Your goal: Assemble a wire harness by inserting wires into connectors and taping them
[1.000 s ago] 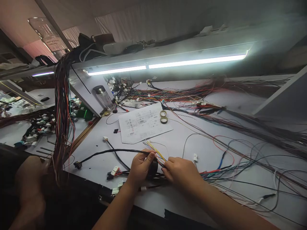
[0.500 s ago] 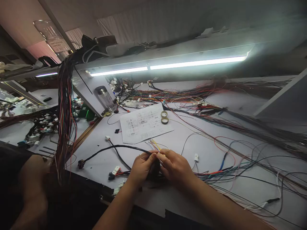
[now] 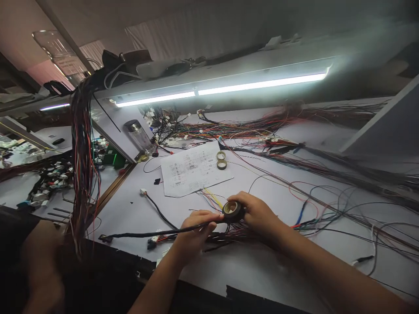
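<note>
My left hand (image 3: 195,233) is closed round a black-wrapped wire harness (image 3: 144,234), whose connector end (image 3: 105,238) points left near the table's front edge. In my right hand (image 3: 258,216) is a roll of black tape (image 3: 232,211), held right beside the left fingertips and against the harness. Loose yellow and coloured wire ends (image 3: 212,198) fan out just beyond the hands. Beneath them, more dark wires run across the white table. A second black cable with a white connector (image 3: 143,192) lies to the left.
A printed wiring diagram (image 3: 193,170) lies behind the hands with two tape rolls (image 3: 221,164) on its edge. A glass bottle (image 3: 139,136) stands at the back left. Wire bundles (image 3: 229,131) stretch along the back; others hang (image 3: 81,165) at left, near another person's arm (image 3: 42,261).
The harness arched above the table before and now lies lower and straighter. The tape roll, formerly hidden between the hands, has come up into view in my right hand, which has moved right.
</note>
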The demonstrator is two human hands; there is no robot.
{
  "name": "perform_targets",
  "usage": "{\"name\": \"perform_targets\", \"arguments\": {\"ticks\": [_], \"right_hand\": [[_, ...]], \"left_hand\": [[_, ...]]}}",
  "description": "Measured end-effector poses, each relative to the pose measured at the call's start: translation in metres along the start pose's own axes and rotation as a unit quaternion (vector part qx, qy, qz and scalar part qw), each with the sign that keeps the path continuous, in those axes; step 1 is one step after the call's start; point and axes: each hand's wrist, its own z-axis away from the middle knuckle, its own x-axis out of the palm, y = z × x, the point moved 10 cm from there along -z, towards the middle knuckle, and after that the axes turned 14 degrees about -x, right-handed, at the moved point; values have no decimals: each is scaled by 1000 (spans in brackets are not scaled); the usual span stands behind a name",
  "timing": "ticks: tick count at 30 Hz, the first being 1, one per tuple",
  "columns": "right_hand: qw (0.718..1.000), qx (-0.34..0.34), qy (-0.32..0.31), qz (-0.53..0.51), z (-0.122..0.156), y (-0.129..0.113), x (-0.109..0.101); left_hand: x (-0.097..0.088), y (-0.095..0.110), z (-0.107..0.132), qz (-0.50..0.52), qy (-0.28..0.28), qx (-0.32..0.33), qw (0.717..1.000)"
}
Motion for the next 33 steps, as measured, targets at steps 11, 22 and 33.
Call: {"name": "perform_targets", "arguments": {"ticks": [11, 22, 33], "right_hand": [[975, -170, -139, 27, -60, -32, 33], [994, 70, -73, -45, 6, -27, 30], [993, 87, -76, 17, 11, -22, 35]], "left_hand": [[8, 35, -12, -193, 3, 141, 971], [-1, 0, -31, 32, 97, 45, 994], [14, 10, -9, -52, 22, 2, 998]]}}
